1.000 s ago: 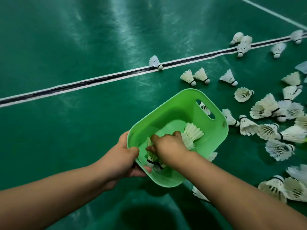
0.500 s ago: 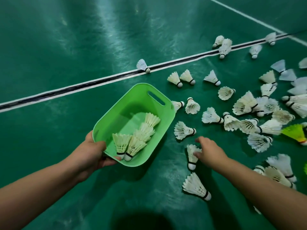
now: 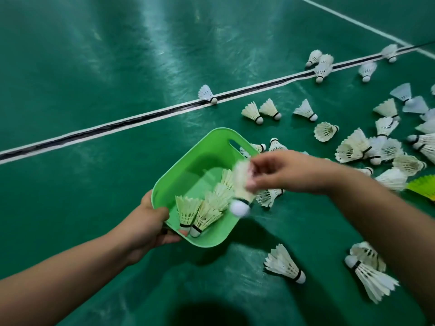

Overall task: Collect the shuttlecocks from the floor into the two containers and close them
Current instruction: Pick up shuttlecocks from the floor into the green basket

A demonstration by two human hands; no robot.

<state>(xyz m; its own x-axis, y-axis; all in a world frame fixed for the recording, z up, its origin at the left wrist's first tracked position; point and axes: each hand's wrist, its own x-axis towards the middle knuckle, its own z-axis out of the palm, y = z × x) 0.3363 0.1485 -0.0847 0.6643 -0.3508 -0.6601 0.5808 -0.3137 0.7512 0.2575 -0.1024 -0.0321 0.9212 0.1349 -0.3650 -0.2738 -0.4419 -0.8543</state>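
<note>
Step in hand: dropping one more shuttlecock (image 3: 241, 184) into the green container (image 3: 200, 158). Right hand (image 3: 284, 171) pinching the feather skirt, cork end pointing down, blurred, hanging over the container's 3 o'clock rim. Left hand (image 3: 147, 223) gripping the container at its 7 o'clock corner, thumb over the rim, tub tilted toward the wearer.

To do it well: carry the shuttlecock further in over the open floor of the tub before letting go, since a release right at the rim may bounce the cork out. Best laid beside the shuttlecocks already inside (image 3: 207, 208), corks toward the low corner. Keep the tilt steady so nothing slides out.

Around: dozens of loose shuttlecocks (image 3: 353, 147) strewn on the green floor (image 3: 94, 67) from 12 to 4 o'clock of the container, one lone shuttlecock (image 3: 207, 94) on the court line (image 3: 117, 125) at 12 o'clock, a yellow-green shuttlecock (image 3: 423, 185) at 3 o'clock. Nearest next picks: the shuttlecock by the arm (image 3: 283, 264) at 5 o'clock. No lid and no second container in view. Nothing blocking the drop.
</note>
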